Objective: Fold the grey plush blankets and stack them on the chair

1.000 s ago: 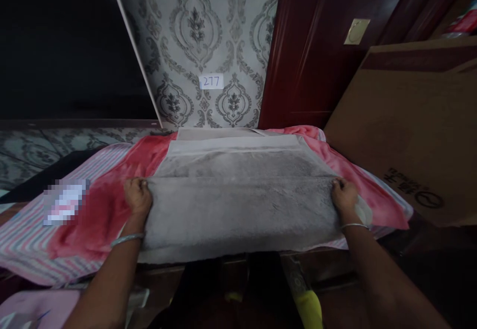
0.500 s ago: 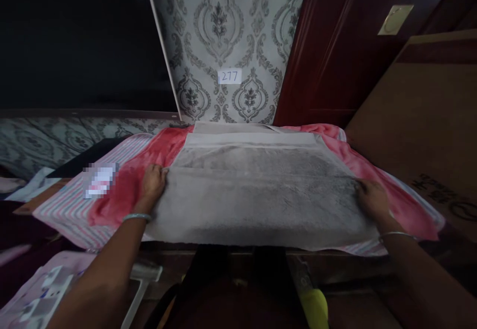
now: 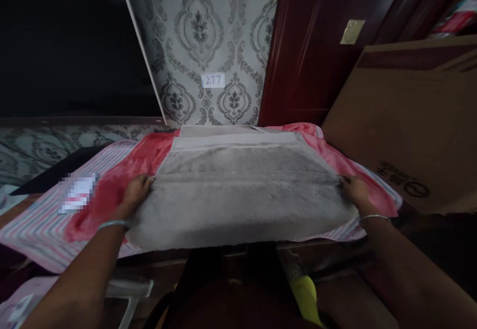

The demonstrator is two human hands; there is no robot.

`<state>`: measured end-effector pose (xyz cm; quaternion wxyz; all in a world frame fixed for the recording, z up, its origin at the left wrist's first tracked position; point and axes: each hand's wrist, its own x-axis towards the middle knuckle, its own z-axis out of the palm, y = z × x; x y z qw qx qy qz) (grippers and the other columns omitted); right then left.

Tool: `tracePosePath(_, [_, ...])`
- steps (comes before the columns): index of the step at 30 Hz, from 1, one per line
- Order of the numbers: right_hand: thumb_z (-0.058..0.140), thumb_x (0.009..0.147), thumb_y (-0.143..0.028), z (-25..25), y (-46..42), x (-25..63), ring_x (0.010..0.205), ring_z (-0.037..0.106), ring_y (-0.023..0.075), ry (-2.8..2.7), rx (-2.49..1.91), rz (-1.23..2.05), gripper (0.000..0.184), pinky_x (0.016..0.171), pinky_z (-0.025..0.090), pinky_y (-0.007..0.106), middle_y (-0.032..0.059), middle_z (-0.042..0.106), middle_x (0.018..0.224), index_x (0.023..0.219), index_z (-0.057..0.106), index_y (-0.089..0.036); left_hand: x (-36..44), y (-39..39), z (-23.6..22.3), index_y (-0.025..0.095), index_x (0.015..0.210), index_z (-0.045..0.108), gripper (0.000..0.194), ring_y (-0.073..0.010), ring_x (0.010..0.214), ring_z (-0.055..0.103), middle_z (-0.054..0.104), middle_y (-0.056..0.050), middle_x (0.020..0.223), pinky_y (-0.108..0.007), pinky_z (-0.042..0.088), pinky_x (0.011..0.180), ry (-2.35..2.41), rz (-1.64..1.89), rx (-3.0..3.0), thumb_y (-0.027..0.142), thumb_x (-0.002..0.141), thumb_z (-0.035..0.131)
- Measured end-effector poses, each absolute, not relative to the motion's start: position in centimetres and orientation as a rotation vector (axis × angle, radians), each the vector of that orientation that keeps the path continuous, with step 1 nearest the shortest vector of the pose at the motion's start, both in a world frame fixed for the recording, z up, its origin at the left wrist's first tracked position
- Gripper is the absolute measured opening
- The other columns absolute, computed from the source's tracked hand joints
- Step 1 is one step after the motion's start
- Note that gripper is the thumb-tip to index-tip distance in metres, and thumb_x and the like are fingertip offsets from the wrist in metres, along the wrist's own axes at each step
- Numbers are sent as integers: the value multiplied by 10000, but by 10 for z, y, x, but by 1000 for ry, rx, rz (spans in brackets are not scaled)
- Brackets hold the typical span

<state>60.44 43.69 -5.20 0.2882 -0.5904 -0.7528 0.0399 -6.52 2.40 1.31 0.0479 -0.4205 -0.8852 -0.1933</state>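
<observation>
A wide grey towel [image 3: 238,205] with a pale band near its far end lies spread in front of me, a crease running across it from side to side. My left hand [image 3: 138,190] pinches its left edge at that crease, fingers closed. At the opposite edge my right hand [image 3: 354,189] grips the towel in the same way. The near part of the towel hangs toward me over the table's front. Beneath it lies a red cloth [image 3: 112,190] with a striped border, showing on both sides.
A large cardboard box [image 3: 410,120] stands at the right. A dark screen [image 3: 74,45] is at the left, near the patterned wall [image 3: 199,26] with a paper marked 277 [image 3: 213,80]. A blurred-out item [image 3: 79,192] lies on the striped cloth. Something yellow [image 3: 305,299] is below the table.
My view has turned a little to the right, so everything sits further left. Both hands keep hold of the towel's edges, and the towel lies much the same.
</observation>
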Motion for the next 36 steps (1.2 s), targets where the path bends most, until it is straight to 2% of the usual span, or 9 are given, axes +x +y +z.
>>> tracePosePath(4, [512,831,-193,-45,434,598,903,676,290,-1987,-1658,7,357,783,502,380,175,751,973,1054,780,-116,-70,24,22,207,821,589,249,-272,864,653,683,-101,849,-389,526,826,-2709,-520,-1320,400,844,434])
tracePosePath(7, [504,862,-231,-31,420,570,1038,641,298,-2030,-1516,-155,395,910,493,419,167,733,1084,1143,760,-128,-59,37,30,178,977,632,287,-318,1080,618,712,-137,1046,-467,482,990,-2524,-417,-1375,377,800,524])
tracePosePath(10, [504,913,-271,-20,394,513,1125,604,298,-2182,-1216,-93,403,994,469,442,159,702,1202,1224,725,-140,-20,66,33,166,1117,636,360,-325,1216,572,684,-151,1218,-482,414,1094,-2310,-405,-1582,366,834,538])
tracePosePath(16, [572,939,-307,-26,336,409,1274,522,291,-2422,-860,46,445,1085,391,467,137,599,1401,1369,627,-207,72,122,21,151,1269,621,418,-327,1211,576,653,-178,1278,-473,430,1059,-2111,-417,-1958,362,916,547])
tracePosePath(18, [573,944,-272,-34,325,398,1240,538,277,-2461,-877,33,425,1061,395,443,135,620,1357,1361,627,-209,81,128,12,160,1274,628,401,-329,1187,582,651,-174,1271,-476,438,1035,-2138,-403,-1949,336,920,557])
tracePosePath(23, [516,980,-217,-53,318,401,1038,591,251,-2434,-958,21,246,926,415,375,100,696,1063,1104,728,-216,74,125,-13,156,1093,704,275,-305,1086,612,684,-160,1093,-425,466,954,-2217,-355,-1864,207,946,478])
tracePosePath(27, [510,984,-200,-57,316,400,1036,592,258,-2384,-949,8,242,929,396,377,98,703,1091,1072,733,-230,70,124,-22,185,997,716,273,-309,1033,618,686,-147,1023,-425,470,908,-2192,-352,-1796,227,965,448])
tracePosePath(32, [489,980,-175,-52,315,398,1124,594,267,-2354,-1027,-6,332,1010,370,419,119,699,1212,1245,684,-222,73,125,-20,199,1088,711,296,-309,1073,623,699,-144,1115,-432,473,912,-2235,-375,-1770,203,956,447])
tracePosePath(36, [476,964,-148,-47,333,423,1114,614,268,-2467,-977,-88,316,1082,308,486,107,724,1166,1139,724,-236,58,111,-15,223,1098,720,315,-307,1091,633,712,-132,1121,-441,458,934,-2250,-326,-1769,172,936,454])
